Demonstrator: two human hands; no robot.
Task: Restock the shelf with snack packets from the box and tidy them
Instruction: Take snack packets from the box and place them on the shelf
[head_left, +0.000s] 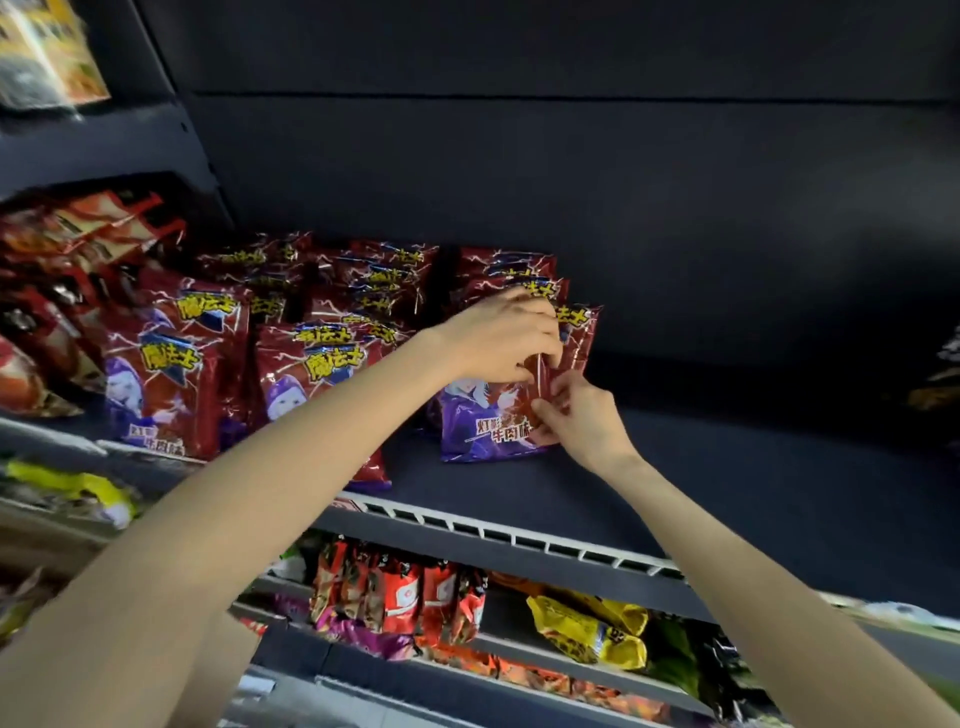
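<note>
Both the left hand and right hand pinch the front red-and-purple snack packet, standing on the shelf; three rows started (box unseen), right side still bare, so restocking looks partway.

Shelf board: bare dark surface right of the red-and-purple snack packets, open to the back panel. Packet rows block the left half. Slotted front rail edges the near side; a dark packet stands far right.
</note>
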